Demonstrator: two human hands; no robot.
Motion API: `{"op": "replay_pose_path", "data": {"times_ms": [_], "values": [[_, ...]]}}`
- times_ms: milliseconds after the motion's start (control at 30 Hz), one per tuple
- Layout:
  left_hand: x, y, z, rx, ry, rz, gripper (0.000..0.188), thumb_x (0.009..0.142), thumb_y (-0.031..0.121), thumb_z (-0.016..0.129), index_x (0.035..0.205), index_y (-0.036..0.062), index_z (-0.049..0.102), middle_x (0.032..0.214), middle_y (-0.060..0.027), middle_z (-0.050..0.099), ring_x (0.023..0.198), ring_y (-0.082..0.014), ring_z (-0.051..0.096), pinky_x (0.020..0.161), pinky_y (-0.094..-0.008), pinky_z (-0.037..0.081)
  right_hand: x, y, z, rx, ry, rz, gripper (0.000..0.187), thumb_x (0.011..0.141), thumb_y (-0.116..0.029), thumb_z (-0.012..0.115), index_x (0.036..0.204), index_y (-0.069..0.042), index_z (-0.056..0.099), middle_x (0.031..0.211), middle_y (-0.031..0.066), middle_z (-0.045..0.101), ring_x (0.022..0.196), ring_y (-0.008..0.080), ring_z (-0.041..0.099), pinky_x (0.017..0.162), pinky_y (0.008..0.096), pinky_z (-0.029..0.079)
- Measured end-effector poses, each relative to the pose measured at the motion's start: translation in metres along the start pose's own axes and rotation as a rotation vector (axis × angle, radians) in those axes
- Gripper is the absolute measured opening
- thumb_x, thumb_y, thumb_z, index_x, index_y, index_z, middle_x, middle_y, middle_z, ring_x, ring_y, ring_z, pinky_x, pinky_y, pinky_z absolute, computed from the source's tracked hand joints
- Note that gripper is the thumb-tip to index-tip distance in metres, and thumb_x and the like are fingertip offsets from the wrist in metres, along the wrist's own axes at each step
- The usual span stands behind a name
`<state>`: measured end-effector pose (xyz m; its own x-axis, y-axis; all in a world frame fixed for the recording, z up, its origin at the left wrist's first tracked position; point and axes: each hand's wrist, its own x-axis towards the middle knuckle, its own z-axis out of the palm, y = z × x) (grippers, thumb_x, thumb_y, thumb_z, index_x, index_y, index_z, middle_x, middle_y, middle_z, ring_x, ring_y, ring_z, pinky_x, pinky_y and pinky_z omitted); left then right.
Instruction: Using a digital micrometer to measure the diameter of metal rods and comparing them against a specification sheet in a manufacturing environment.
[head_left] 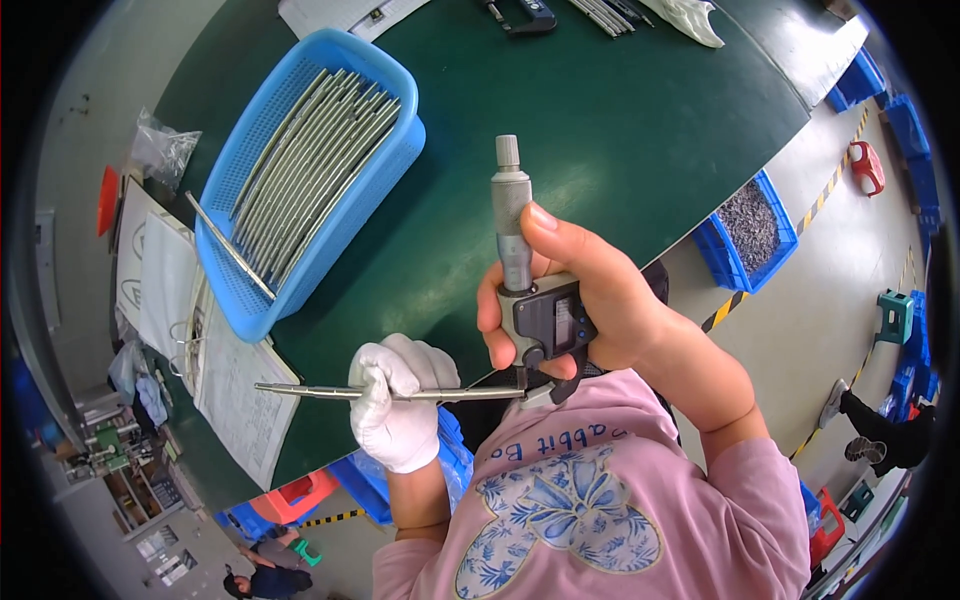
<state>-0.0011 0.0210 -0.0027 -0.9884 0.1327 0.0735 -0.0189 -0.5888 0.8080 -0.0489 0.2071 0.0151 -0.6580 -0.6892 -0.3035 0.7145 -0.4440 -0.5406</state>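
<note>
So here's where we are: our left hand (pixel 398 405), in a white glove, is closed tight around a slim metal rod (pixel 390 392), and our bare right hand (pixel 575 300) is wrapped around a digital micrometer (pixel 530 290), thumb lying up along its barrel.

Taking the micrometer as our landmark: the rod lies straight out to its left, long axis running side to side across the view. The rod's right end sits at the micrometer's bottom, right by the measuring gap, though we can't tell whether it's actually pinched between the faces, since our fingers and the frame hide that bit. Its free end pokes out past the glove, pointing away from the micrometer toward the papers (pixel 235 390) at the table edge.

The micrometer itself stands the other way, long axis up and down, knob end pointing away from us over the green table (pixel 620 110). So the two axes cross at roughly a right angle. The left hand is the nearer one to the rod's middle; the right only meets it at the tip.

Up and left of the micrometer, well apart, there's a blue basket (pixel 390 160) full of similar rods.
</note>
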Motion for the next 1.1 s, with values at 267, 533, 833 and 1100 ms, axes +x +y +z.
{"op": "replay_pose_path", "data": {"times_ms": [267,533,833,1100], "values": [[0.004,-0.002,-0.001,0.017,-0.009,0.013,0.029,0.085,0.026,0.042,0.065,0.0047,0.041,0.054,-0.0069,0.038,0.041,-0.0171,0.034,0.042,-0.0301,0.029,0.003,-0.002,-0.004,-0.044,-0.012,-0.035,0.066,0.082,-0.056,0.028,0.079,0.004,0.056,0.065,0.0159,0.059,0.033,0.0130,0.044,0.032,0.0198,0.036],[-0.017,0.034,-0.014,0.093,0.073,-0.059,0.036,0.087,0.031,0.042,0.081,-0.0029,0.053,0.053,-0.0083,0.046,0.044,-0.0164,0.047,0.041,-0.0264,0.039,0.004,-0.006,0.000,0.134,0.221,-0.095,0.068,0.081,-0.057,0.026,0.081,0.005,0.053,0.066,0.0203,0.055,0.049,0.0188,0.052,0.031,0.0228,0.038],[-0.030,0.066,-0.040,-0.045,-0.251,-0.664,0.034,0.082,0.007,0.049,0.114,-0.0020,0.045,0.087,-0.0047,0.045,0.058,-0.0068,0.046,0.048,-0.0156,0.037,-0.002,-0.005,-0.009,0.114,0.117,-0.251,0.061,0.081,-0.052,0.028,0.082,0.004,0.052,0.066,0.0194,0.055,0.043,0.0181,0.047,0.032,0.0229,0.036],[-0.004,0.048,-0.014,-0.273,0.140,-0.067,0.025,0.088,0.019,0.040,0.109,0.0058,0.041,0.068,-0.0022,0.041,0.044,-0.0051,0.035,0.034,-0.0163,0.027,0.005,0.000,-0.007,0.105,0.143,-0.231,0.056,0.081,-0.047,0.032,0.081,0.005,0.053,0.065,0.0202,0.054,0.039,0.0182,0.044,0.032,0.0237,0.036]]}}
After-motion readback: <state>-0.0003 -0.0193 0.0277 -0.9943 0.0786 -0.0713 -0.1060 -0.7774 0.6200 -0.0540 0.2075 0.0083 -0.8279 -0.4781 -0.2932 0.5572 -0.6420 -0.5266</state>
